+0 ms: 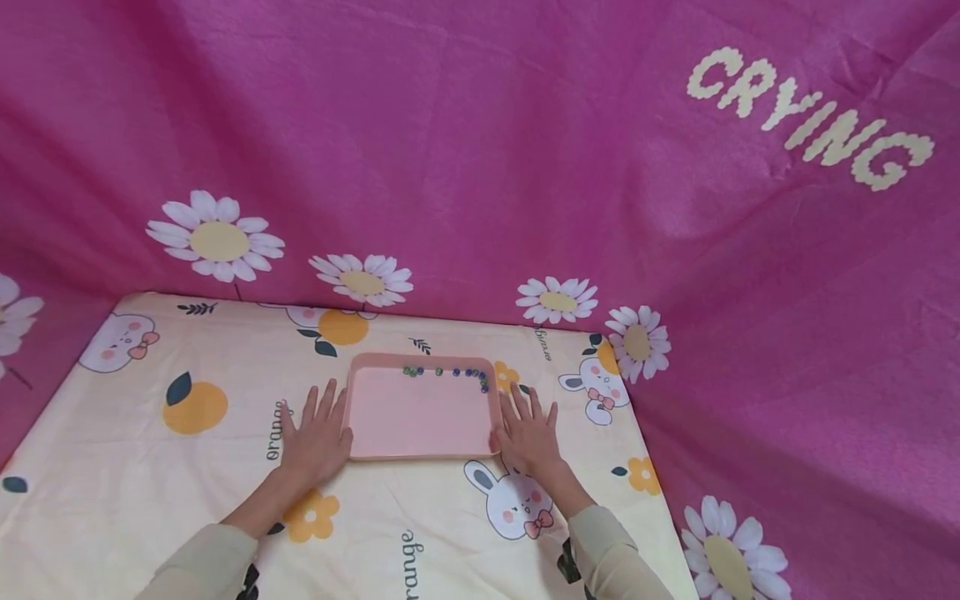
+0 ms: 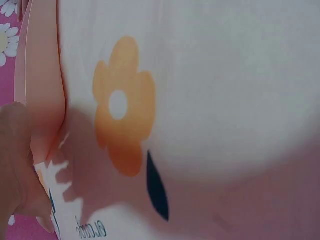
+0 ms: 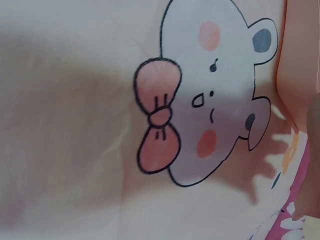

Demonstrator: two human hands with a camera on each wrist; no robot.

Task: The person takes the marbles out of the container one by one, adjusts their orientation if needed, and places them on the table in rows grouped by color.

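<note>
Pink rectangular plastic tray flat on the cartoon-print cloth worktop; left hand and right hand lie spread, flanking the tray's sides, gripping nothing. Small dark beads along the tray's far rim. Looks like a start pose; next needs fingers reaching the beads.

left hand flat beside pink tray — right hand opposite | beads along far rim

One pink tray, two hands: left hand, right hand. Small beads along tray's far edge, roughly ten, too small for exact count.
</note>
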